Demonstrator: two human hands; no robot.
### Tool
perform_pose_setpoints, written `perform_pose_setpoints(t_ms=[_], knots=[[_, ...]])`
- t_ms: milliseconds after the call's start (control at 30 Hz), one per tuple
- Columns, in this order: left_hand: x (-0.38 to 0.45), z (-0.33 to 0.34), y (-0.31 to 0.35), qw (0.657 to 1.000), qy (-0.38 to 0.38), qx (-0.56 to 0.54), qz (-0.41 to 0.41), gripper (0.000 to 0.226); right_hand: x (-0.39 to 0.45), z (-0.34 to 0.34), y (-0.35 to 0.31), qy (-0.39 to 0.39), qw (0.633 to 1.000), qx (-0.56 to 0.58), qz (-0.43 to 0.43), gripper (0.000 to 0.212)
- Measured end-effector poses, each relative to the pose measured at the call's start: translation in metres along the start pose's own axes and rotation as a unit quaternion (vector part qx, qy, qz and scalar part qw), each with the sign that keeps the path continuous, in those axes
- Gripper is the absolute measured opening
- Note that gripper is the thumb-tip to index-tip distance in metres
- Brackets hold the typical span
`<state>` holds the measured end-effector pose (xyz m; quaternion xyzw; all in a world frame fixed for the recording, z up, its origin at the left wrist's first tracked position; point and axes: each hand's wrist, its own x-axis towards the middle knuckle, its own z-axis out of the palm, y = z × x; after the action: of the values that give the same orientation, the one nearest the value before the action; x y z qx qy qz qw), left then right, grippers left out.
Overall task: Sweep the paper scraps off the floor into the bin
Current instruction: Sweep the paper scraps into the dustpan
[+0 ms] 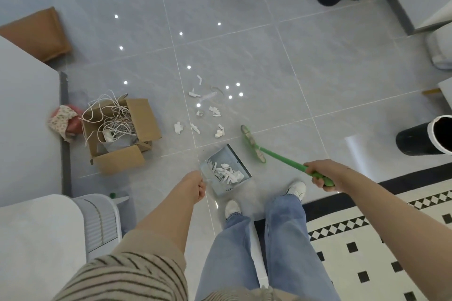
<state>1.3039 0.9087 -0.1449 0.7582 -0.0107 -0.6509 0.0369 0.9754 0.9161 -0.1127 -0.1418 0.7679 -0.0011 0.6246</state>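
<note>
A sweep is seen partway through. Nearest the feet, a grey dustpan [226, 171] is steadied on the floor tiles [342, 68] by the left hand [197, 186], whose fingers are curled, apparently round the pan's handle, though the handle itself is hidden behind the hand. A first batch of white paper scraps [230, 172] is already gathered inside the pan. Just beside it, a green broom [254, 145] is held by the right hand [322, 173], its fingers wrapped tight round the handle, with the bristles set down right of the pan's mouth. Beyond the pan, a loose scatter of scraps [208, 110] is left lying across the tile joints, not yet swept in. Well apart to the right, a black bin [425, 135] with a white-lined rim is waiting; nothing can be judged tipped into it yet, so roughly half the collecting and all the emptying appear to remain.
</note>
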Motion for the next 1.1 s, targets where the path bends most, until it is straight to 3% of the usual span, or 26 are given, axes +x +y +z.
perform_pose_setpoints(t_ms=[133, 233, 300, 400, 467, 500, 633, 700, 800, 933, 1100], knots=[[0.011, 0.006, -0.01, 0.991, 0.0, 0.119, -0.065, 0.024, -0.005, 0.022, 0.001, 0.028, 0.999, 0.03, -0.006, 0.004], [0.019, 0.014, -0.029, 0.979, 0.063, 0.18, -0.07, 0.045, -0.007, 0.035, 0.008, 0.025, 0.997, 0.075, -0.012, 0.007], [0.013, 0.024, -0.042, 0.967, 0.029, 0.24, -0.087, 0.044, -0.009, 0.041, 0.016, 0.044, 0.996, 0.08, -0.017, 0.007], [-0.001, 0.022, -0.047, 0.968, -0.021, 0.24, -0.076, 0.038, -0.018, 0.044, 0.029, 0.061, 0.992, 0.11, -0.027, 0.008], [-0.008, 0.024, -0.041, 0.976, -0.01, 0.206, -0.063, 0.039, -0.028, 0.042, 0.034, 0.067, 0.988, 0.137, -0.029, 0.003], [-0.009, 0.024, -0.038, 0.976, -0.029, 0.211, -0.053, 0.038, -0.033, 0.041, 0.035, 0.069, 0.986, 0.147, -0.029, 0.007], [-0.036, 0.027, -0.022, 0.977, -0.064, 0.205, -0.009, 0.035, -0.05, 0.028, 0.035, 0.074, 0.979, 0.183, -0.047, 0.056], [-0.049, 0.03, -0.012, 0.977, -0.066, 0.201, 0.024, 0.035, -0.058, 0.019, 0.033, 0.087, 0.975, 0.196, -0.059, 0.064], [-0.065, 0.038, -0.002, 0.979, -0.081, 0.184, 0.046, 0.037, -0.068, 0.004, 0.031, 0.091, 0.963, 0.247, -0.063, 0.051], [-0.082, 0.057, -0.003, 0.976, -0.077, 0.18, 0.099, 0.036, -0.089, -0.014, 0.042, 0.086, 0.953, 0.282, -0.07, 0.004], [-0.102, 0.085, -0.006, 0.973, -0.078, 0.163, 0.144, 0.039, -0.112, -0.027, 0.066, 0.099, 0.942, 0.313, -0.067, 0.008]])
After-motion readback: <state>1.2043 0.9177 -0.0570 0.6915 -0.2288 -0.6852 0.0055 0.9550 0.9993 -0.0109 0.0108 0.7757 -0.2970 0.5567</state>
